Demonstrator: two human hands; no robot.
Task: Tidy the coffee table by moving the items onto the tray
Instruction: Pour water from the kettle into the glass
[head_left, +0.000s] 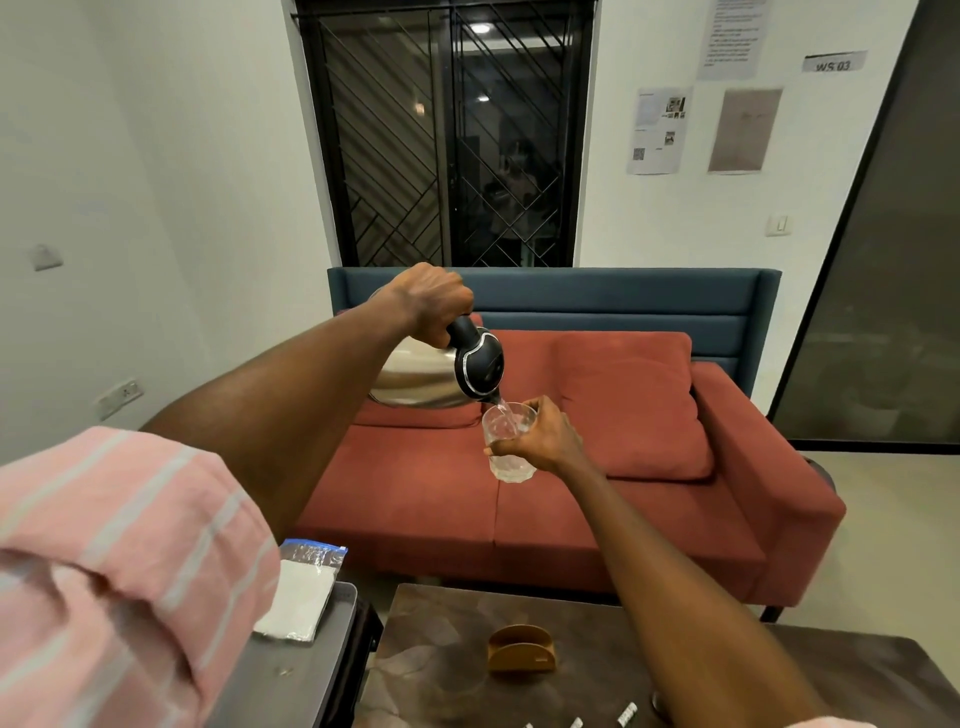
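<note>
A red sofa (597, 467) with a blue backrest stands against white walls (156, 156). Behind it — a dark, grilled window (447, 135); papers (660, 130) are taped rightward.

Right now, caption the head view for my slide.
Left hand tilts a kettle, pouring water into a glass held by the right hand.

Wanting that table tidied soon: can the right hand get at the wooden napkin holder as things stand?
Probably not yet. The right hand grips a glass that the left hand is filling from a kettle. The napkin holder sits unobstructed on the table.
</note>
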